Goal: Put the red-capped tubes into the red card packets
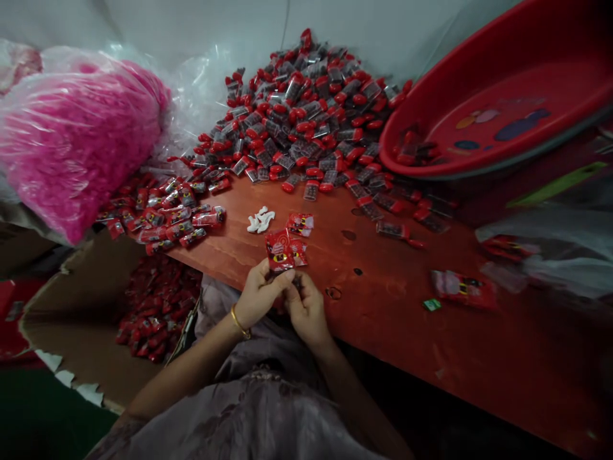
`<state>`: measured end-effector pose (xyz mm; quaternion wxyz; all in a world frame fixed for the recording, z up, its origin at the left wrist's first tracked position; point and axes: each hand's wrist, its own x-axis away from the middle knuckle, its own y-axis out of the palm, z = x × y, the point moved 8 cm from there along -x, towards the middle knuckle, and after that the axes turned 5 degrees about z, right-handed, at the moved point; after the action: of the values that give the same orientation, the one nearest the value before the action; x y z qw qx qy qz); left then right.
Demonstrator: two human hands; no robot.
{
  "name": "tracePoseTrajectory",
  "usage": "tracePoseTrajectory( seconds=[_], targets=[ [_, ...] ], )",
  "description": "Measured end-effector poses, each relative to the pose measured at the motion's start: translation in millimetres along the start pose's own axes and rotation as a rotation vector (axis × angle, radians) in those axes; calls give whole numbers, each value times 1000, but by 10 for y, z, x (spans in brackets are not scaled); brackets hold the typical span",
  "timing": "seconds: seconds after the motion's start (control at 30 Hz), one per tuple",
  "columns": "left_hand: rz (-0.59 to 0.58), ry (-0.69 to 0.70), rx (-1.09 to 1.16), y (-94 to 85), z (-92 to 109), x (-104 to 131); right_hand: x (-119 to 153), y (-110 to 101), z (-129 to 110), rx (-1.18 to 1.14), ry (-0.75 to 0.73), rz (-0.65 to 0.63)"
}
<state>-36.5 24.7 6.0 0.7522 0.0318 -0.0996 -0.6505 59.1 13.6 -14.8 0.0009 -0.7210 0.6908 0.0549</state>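
At the table's near edge, my left hand (258,295) is closed on the lower end of a red printed wrapper (279,250). Close beside it, my right hand (307,308) is pinched shut around a small dark piece, mostly hidden by the fingers, so its kind cannot be made out. Another red printed wrapper (301,223) lies flat just beyond. Several small white curved plastic pieces (261,220) rest to the left of the wrappers. Behind them rises a large heap of small clear bottles with red caps (306,121), dark inside.
Red-wrapped pieces (177,217) are piled at the table's left, above an open cardboard box (71,319) of similar ones. A bag of pink pieces (81,128) stands at back left. A red basin (479,83) leans at back right. More wrappers (463,289) lie on the wooden table (383,332).
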Motion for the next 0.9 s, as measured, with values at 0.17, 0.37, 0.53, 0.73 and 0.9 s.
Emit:
tracePoseTrajectory(
  seconds=[0.17,0.37,0.53,0.73,0.9],
  targets=[
    [-57,-81,48,-72,-13,-115,-92,108,2,-204,120,-78],
    [33,-49,-15,-208,-51,-172,-239,195,49,-88,100,-1],
    [63,-39,88,-369,128,-272,-372,360,-137,106,-49,-66],
    [87,-72,204,-392,236,-366,-367,512,-432,440,-376,-10],
    [52,-51,215,-420,145,-362,-405,551,-327,484,-357,22]
  ],
)
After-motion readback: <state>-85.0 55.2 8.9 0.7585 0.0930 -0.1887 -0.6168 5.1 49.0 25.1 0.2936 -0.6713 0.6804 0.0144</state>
